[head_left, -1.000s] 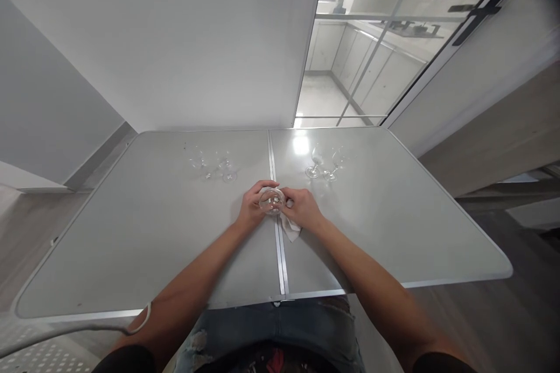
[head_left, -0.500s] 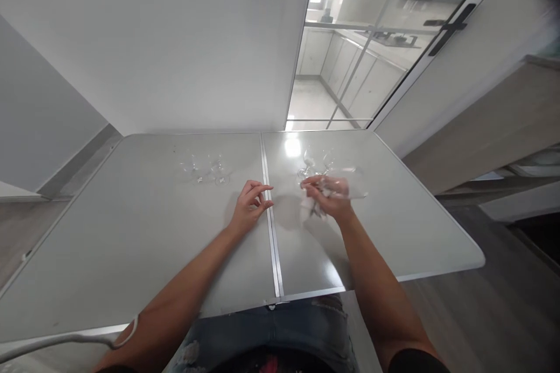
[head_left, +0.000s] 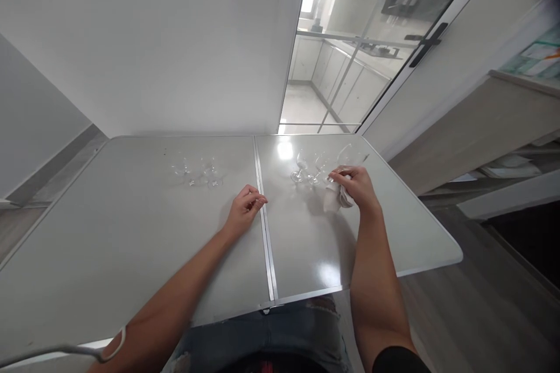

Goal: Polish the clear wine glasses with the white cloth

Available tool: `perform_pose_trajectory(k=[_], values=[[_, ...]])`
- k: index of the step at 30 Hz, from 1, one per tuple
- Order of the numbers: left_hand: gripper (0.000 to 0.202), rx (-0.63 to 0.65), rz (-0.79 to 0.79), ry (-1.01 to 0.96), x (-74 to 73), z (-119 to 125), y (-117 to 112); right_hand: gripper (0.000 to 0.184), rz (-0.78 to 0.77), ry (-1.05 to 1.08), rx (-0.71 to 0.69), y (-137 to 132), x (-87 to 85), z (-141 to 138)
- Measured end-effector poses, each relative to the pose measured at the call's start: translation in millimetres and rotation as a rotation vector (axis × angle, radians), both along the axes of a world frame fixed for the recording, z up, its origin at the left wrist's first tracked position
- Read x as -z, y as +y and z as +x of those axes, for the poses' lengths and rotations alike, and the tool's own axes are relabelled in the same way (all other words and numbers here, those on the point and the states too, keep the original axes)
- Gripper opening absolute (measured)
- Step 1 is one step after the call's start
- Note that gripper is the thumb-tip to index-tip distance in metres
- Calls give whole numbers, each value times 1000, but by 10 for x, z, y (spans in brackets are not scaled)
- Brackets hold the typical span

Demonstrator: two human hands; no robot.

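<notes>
Facing white wall (head_left: 196,41) across pale tabletop (head_left: 131,233), right hand (head_left: 356,183) grips glass (head_left: 347,154) and cloth (head_left: 334,198), left hand (head_left: 245,205) half-curled, empty

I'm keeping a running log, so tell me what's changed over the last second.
The right hand carried the glass and the cloth rightward from the seam, toward two other glasses. The left hand let go of the glass and stayed near the seam. Those two and the left-side glasses stayed put.
</notes>
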State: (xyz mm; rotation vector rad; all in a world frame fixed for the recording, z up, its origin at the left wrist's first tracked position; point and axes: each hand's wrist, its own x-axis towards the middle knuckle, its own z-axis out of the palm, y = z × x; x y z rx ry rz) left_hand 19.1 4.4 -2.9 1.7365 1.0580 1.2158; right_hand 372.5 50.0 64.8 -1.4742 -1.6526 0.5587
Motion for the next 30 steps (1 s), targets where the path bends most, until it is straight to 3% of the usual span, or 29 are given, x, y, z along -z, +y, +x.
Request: perform_pose_trajectory(k=[4,7,14,19,30], values=[[31,2,-6,2,-9,6,0,22,33,-46,290,135,196,190],[31,3,-8,0,-13,3,2,25,-36,-94,378,233,364,256],[33,10,12,36,-41,-5,-4,29,-163,-181,404,351,610,160],[38,64,16,117,-18,0,-3,29,-193,-193,365,349,652,128],[44,71,9,159,5,3,12,35,-228,-244,449,400,695,169]])
